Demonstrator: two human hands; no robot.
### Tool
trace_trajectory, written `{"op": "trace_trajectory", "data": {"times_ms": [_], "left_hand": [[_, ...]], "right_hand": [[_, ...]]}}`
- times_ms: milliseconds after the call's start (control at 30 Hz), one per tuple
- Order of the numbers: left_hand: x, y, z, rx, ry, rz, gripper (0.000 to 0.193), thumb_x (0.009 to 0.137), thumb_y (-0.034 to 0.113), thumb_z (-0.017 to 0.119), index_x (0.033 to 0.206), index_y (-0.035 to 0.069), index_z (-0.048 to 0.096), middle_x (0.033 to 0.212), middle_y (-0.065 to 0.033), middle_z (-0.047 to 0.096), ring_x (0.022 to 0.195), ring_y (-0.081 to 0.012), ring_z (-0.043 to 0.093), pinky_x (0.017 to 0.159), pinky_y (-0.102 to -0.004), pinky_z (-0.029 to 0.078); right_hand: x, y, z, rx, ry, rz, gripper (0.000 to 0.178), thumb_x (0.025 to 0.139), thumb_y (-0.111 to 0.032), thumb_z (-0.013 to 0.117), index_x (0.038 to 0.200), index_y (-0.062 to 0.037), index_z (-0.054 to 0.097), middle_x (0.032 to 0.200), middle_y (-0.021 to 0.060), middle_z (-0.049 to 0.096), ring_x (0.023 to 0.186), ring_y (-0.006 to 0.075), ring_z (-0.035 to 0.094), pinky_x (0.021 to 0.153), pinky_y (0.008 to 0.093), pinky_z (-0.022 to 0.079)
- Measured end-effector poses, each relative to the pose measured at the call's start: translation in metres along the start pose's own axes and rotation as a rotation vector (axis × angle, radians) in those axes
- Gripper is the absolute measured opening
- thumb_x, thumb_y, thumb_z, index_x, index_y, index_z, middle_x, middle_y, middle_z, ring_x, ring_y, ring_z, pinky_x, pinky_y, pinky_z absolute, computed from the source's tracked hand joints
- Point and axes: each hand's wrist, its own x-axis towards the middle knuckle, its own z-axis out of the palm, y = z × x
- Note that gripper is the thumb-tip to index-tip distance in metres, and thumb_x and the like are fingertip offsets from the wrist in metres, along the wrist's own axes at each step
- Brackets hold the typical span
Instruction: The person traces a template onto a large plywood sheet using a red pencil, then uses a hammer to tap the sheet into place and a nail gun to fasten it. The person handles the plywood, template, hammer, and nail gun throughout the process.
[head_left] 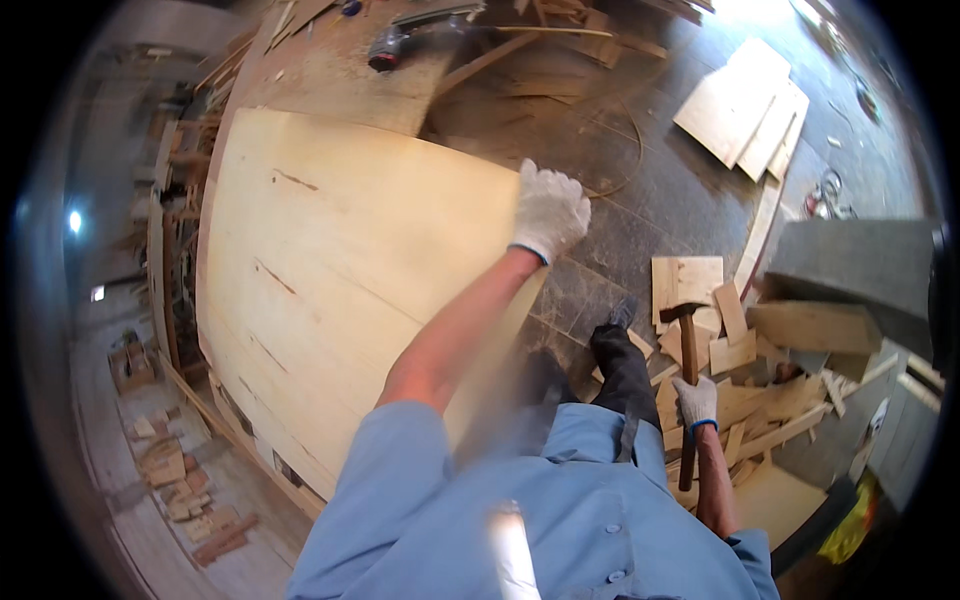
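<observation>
Plywood sheet (340, 270) spans the 9 o'clock side, apparently laid flat over the desk (320, 90) for support. At 1 o'clock the gloved left hand (553, 210) meets its edge, perhaps steadying it; its finger undersides are hidden, so I cannot tell whether that grip is clenched. Near 3 o'clock the right hand (697, 402) has its grip wrapped around the hammer (688, 345) mid-handle, head upward, probably for balance. Arm and blur obscure the sheet's near edge.

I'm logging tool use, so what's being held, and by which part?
The right hand holds a hammer mid-handle; the left hand is at the edge of a wooden panel, grip unclear.
</observation>
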Motion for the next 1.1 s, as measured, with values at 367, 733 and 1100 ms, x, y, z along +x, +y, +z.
{"op": "trace_trajectory", "data": {"times_ms": [367, 733, 1100], "left_hand": [[0.007, 0.002, -0.015, -0.062, -0.053, 0.002, 0.028, 0.095, 0.032, 0.059, 0.073, 0.016, 0.066, 0.074, -0.0073, 0.064, 0.077, -0.0266, 0.061, 0.082, -0.0473, 0.041], [0.035, -0.064, -0.085, -0.227, -0.189, -0.328, 0.024, 0.092, 0.026, 0.065, 0.104, 0.006, 0.071, 0.109, -0.0109, 0.065, 0.105, -0.0320, 0.061, 0.106, -0.0535, 0.041], [0.035, -0.280, -0.036, 0.195, 0.349, -1.198, 0.053, 0.099, 0.029, 0.059, 0.140, -0.004, 0.055, 0.143, -0.0309, 0.055, 0.140, -0.0494, 0.046, 0.121, -0.0598, 0.029]], "right_hand": [[0.009, -0.337, -0.021, -0.070, -0.223, -0.838, 0.015, 0.092, -0.011, 0.072, 0.102, -0.0005, 0.067, 0.071, 0.0008, 0.062, 0.057, 0.0089, 0.059, 0.050, 0.0298, 0.048], [0.009, -0.464, 0.062, -0.167, -0.459, -0.535, 0.016, 0.090, -0.014, 0.074, 0.097, -0.0028, 0.065, 0.070, 0.0027, 0.062, 0.056, 0.0125, 0.059, 0.049, 0.0311, 0.046], [0.001, -0.694, 0.255, -0.149, -0.959, -0.530, 0.023, 0.096, -0.023, 0.072, 0.088, -0.0068, 0.059, 0.065, 0.0029, 0.057, 0.046, 0.0157, 0.055, 0.041, 0.0333, 0.045]]}}
